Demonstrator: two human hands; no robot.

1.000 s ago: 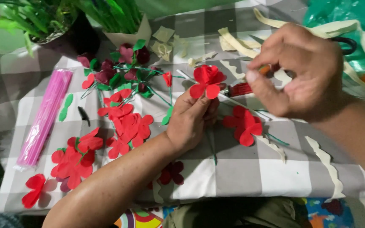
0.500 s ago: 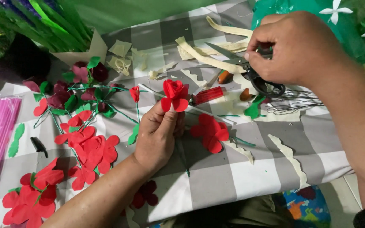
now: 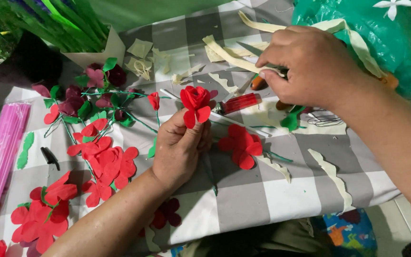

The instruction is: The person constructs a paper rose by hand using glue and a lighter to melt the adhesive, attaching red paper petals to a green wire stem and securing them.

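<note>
My left hand (image 3: 179, 150) rests on the grey checked cloth (image 3: 243, 195) and pinches a red paper rose (image 3: 195, 102) upright by its base. A thin green stem (image 3: 210, 178) runs down from under that hand. Up at the right, my right hand (image 3: 312, 66) is closed over a pair of scissors (image 3: 249, 48); one grey blade sticks out to the left and an orange handle part (image 3: 259, 84) shows below the fingers. A red lighter (image 3: 241, 102) lies between the two hands. A flat red petal cutout (image 3: 241, 145) lies just right of my left hand.
Several red petal cutouts (image 3: 108, 164) and finished dark red flowers with green leaves (image 3: 96, 90) cover the left. A pink bundle of sticks (image 3: 1, 162) lies at the left edge. Cream paper strips (image 3: 331, 173), a green bag (image 3: 357, 28), a wire coil (image 3: 323, 119) and green stems (image 3: 67, 26) surround the hands.
My right hand has closed lower over the scissors at the upper right. My left hand keeps the rose upright in about the same place; the view has shifted a little.
</note>
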